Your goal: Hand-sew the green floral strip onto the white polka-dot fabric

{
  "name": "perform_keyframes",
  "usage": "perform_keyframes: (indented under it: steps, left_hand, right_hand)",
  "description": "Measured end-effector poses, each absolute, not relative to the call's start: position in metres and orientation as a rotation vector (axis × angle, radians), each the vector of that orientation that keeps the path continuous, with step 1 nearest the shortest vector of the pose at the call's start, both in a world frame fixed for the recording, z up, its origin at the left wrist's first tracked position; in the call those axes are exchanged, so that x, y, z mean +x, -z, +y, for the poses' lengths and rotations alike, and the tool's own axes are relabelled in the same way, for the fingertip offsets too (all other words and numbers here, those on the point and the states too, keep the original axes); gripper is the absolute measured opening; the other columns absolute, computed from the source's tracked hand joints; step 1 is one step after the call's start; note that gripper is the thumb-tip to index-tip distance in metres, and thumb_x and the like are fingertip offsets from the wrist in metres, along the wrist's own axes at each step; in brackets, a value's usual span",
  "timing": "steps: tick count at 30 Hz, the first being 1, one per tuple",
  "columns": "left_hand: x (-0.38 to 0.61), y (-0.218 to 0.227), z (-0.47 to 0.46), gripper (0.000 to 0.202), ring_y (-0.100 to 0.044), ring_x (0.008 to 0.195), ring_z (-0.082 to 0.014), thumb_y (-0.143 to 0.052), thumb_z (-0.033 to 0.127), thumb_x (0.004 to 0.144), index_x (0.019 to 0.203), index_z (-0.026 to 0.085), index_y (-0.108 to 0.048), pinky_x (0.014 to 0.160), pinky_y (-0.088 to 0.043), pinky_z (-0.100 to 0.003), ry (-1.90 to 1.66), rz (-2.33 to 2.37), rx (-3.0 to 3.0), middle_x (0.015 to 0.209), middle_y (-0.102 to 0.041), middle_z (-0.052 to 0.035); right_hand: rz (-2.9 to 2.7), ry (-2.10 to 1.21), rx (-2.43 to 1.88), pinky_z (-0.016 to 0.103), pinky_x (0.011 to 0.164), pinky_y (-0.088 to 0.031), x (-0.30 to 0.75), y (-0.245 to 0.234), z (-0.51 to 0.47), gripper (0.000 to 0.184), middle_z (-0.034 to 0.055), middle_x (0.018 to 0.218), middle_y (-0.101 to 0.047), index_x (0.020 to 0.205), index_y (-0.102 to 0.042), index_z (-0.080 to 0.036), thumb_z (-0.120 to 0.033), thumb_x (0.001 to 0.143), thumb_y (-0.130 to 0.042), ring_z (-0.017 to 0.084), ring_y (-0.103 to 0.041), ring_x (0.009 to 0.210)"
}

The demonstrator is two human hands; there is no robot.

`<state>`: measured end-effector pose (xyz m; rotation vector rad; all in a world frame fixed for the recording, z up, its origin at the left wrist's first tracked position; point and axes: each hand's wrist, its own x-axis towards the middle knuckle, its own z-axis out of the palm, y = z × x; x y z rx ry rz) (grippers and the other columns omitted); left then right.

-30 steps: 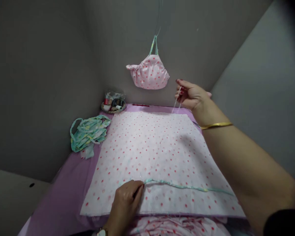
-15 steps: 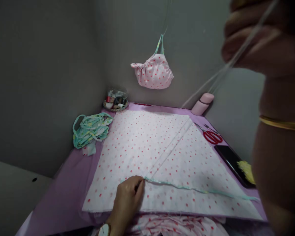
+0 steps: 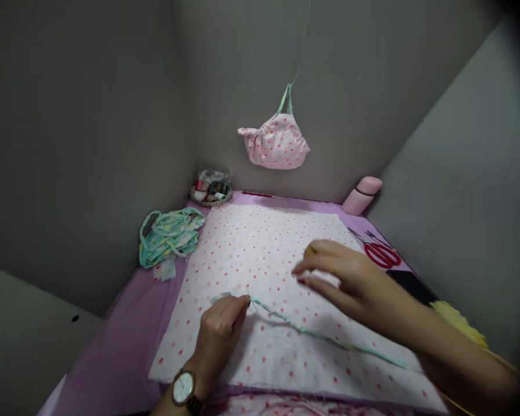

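Trailing rightward from pinched left fingers (image 3: 237, 305); narrow green strip (image 3: 302, 330)

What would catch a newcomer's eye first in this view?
Probably the pink dotted fabric piece, hanging by a mint loop at upper centre. Below it spreads a white dotted cloth, where the left hand pinches a narrow mint strip near the front and the right hand hovers farther right. Red-handled scissors stand out at the cloth's right edge.

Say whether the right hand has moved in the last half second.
Yes: the right hand went from above and right of the pink bottle to below and left of it in view.
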<state>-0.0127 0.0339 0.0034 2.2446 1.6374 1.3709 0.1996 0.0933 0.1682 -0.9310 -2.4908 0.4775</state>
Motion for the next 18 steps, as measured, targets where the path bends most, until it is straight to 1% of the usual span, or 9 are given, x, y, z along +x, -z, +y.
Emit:
perform_keyframes:
  steps: [1, 2, 3, 6, 8, 10, 12, 15, 18]
  left_hand:
    - [-0.012, -0.003, 0.033, 0.017, -0.066, 0.069, -0.0167, -0.048, 0.016, 0.090, 0.092, 0.017, -0.065, 0.064, -0.052, -0.026, -1.385, 1.608, 2.279, 0.074, -0.071, -0.0052]
    - [-0.012, -0.003, 0.032, 0.017, -0.066, 0.070, -0.0167, -0.048, 0.015, 0.090, 0.093, 0.016, -0.064, 0.065, -0.052, -0.026, -1.392, 1.580, 2.306, 0.075, -0.071, -0.0055]
    - [-0.011, -0.003, 0.031, 0.017, -0.066, 0.071, -0.0165, -0.048, 0.014, 0.090, 0.095, 0.016, -0.064, 0.065, -0.052, -0.026, -1.397, 1.555, 2.328, 0.076, -0.071, -0.0058]
    - [-0.008, -0.004, 0.027, 0.017, -0.066, 0.071, -0.0160, -0.047, 0.012, 0.090, 0.097, 0.016, -0.063, 0.064, -0.051, -0.025, -1.368, 1.493, 2.362, 0.077, -0.071, -0.0058]
    - [-0.006, -0.006, 0.026, 0.017, -0.065, 0.070, -0.0156, -0.047, 0.012, 0.090, 0.095, 0.017, -0.063, 0.064, -0.051, -0.025, -1.330, 1.466, 2.360, 0.076, -0.070, -0.0052]
    - [-0.005, -0.006, 0.025, 0.017, -0.065, 0.068, -0.0153, -0.047, 0.014, 0.090, 0.092, 0.017, -0.064, 0.064, -0.051, -0.025, -1.293, 1.454, 2.336, 0.074, -0.069, -0.0046]
    - [-0.004, -0.007, 0.024, 0.017, -0.064, 0.065, -0.0146, -0.047, 0.014, 0.090, 0.090, 0.017, -0.064, 0.061, -0.050, -0.024, -1.260, 1.451, 2.293, 0.071, -0.068, -0.0039]
    - [-0.004, -0.006, 0.024, 0.016, -0.063, 0.062, -0.0138, -0.048, 0.015, 0.089, 0.088, 0.017, -0.065, 0.058, -0.049, -0.022, -1.192, 1.435, 2.170, 0.068, -0.067, -0.0024]
    - [-0.005, -0.005, 0.025, 0.016, -0.064, 0.064, -0.0137, -0.050, 0.016, 0.088, 0.085, 0.019, -0.066, 0.059, -0.049, -0.022, -1.144, 1.417, 2.063, 0.071, -0.068, -0.0020]
  right_hand:
    - [-2.392, -0.476, -1.038, 0.030, 0.062, -0.044, 0.191, -0.153, 0.101, 0.027, 0.0073, 0.075, -0.062, 0.079, -0.068, -0.021, -0.034, 0.088, -0.046, 0.018, -0.057, 0.072]
    - [-2.346, -0.580, -1.087, 0.029, 0.061, -0.043, 0.183, -0.136, 0.108, 0.024, 0.0065, 0.074, -0.062, 0.078, -0.068, -0.019, -0.031, 0.085, -0.048, 0.017, -0.056, 0.070]
    - [-2.343, -0.781, -1.100, 0.027, 0.059, -0.042, 0.176, -0.120, 0.114, 0.022, 0.0052, 0.073, -0.062, 0.076, -0.068, -0.018, -0.029, 0.083, -0.050, 0.016, -0.056, 0.068]
    - [-2.197, -1.378, -1.079, 0.022, 0.050, -0.035, 0.161, -0.078, 0.118, 0.019, -0.0009, 0.059, -0.056, 0.074, -0.067, -0.016, -0.027, 0.080, -0.054, 0.011, -0.048, 0.054]
    - [-2.035, -1.598, -1.062, 0.021, 0.046, -0.029, 0.154, -0.063, 0.112, 0.016, -0.0040, 0.051, -0.049, 0.066, -0.065, -0.014, -0.026, 0.075, -0.060, 0.009, -0.041, 0.048]
    - [-1.874, -1.681, -1.071, 0.020, 0.044, -0.027, 0.148, -0.055, 0.107, 0.015, -0.0055, 0.047, -0.046, 0.059, -0.061, -0.014, -0.022, 0.070, -0.065, 0.008, -0.038, 0.045]
    - [-1.716, -1.674, -1.114, 0.019, 0.045, -0.030, 0.145, -0.050, 0.108, 0.014, -0.0049, 0.049, -0.049, 0.059, -0.059, -0.015, -0.019, 0.070, -0.066, 0.008, -0.043, 0.048]
    - [-1.462, -1.622, -1.215, 0.019, 0.052, -0.041, 0.152, -0.042, 0.128, 0.014, -0.0018, 0.061, -0.059, 0.068, -0.055, -0.016, -0.021, 0.081, -0.056, 0.010, -0.055, 0.057]
    - [-1.239, -1.525, -1.331, 0.023, 0.053, -0.047, 0.180, -0.041, 0.167, 0.019, -0.0004, 0.066, -0.060, 0.074, -0.052, -0.016, -0.024, 0.091, -0.047, 0.010, -0.056, 0.055]
